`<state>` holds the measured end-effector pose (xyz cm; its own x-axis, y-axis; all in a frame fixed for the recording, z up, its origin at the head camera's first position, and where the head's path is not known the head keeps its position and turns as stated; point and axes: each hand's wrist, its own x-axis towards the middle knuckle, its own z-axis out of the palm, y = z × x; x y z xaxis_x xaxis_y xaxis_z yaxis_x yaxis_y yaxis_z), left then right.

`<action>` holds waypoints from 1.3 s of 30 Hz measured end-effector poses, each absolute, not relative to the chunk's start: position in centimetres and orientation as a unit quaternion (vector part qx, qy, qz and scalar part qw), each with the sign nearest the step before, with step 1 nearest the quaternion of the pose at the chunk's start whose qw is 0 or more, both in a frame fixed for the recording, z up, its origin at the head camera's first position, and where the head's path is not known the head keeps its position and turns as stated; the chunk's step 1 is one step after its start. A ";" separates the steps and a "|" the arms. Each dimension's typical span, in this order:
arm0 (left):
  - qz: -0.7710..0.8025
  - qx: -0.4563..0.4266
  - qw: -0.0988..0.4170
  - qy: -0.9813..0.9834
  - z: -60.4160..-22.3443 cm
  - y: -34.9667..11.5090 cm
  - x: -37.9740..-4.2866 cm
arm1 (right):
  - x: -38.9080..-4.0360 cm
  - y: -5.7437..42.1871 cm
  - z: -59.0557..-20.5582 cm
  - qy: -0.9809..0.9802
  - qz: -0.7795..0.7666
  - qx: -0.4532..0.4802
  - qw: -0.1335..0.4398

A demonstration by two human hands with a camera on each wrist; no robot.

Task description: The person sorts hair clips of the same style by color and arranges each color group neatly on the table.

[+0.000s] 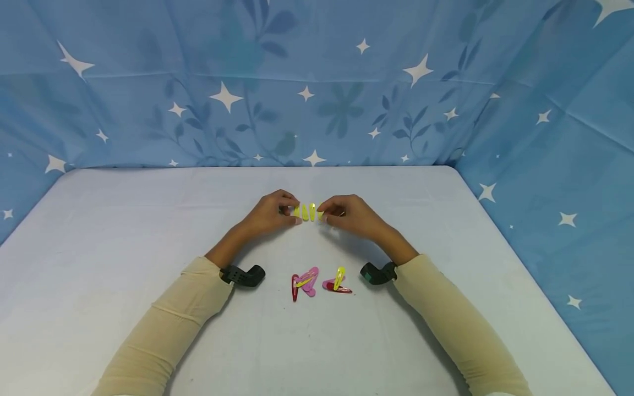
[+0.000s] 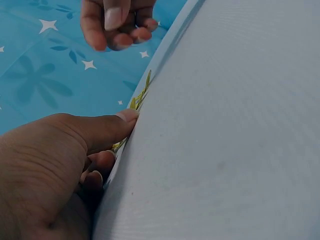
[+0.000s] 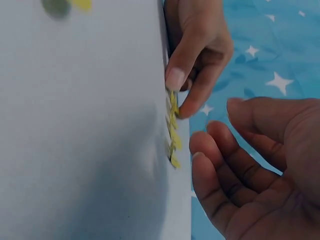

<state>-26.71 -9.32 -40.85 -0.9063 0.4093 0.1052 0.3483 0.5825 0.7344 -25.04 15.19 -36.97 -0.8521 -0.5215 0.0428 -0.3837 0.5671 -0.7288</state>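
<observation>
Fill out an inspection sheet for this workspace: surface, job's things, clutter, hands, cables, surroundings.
Surface: white table, a few tiny dark specks.
Job's things: row of yellow clips between the hands; nearer the person, two loose groups, the left group and right group, each mixing red, pink and yellow clips.
Clutter: nothing seen.
Left hand: thumb and finger about the left-end clip.
Right hand: at the row's other end, fingers loosely bent, holding nothing.
Cables: nothing seen.
Surroundings: blue drape with white stars and leaf prints.
</observation>
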 end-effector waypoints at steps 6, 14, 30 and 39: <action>0.410 0.212 0.036 0.886 -40.8 -9.3 -26.8 | -23.8 15.5 -36.4 0.863 -0.389 -0.291 0.134; 0.410 0.219 0.037 0.884 -41.2 -9.2 -26.7 | -22.2 16.7 -37.0 0.844 -0.398 -0.295 0.205; 0.417 0.209 0.044 0.883 -40.7 -9.8 -26.4 | -19.1 18.0 -36.9 0.846 -0.352 -0.325 0.234; 0.418 0.204 0.042 0.884 -40.8 -9.2 -26.4 | -18.3 18.4 -37.0 0.852 -0.345 -0.324 0.224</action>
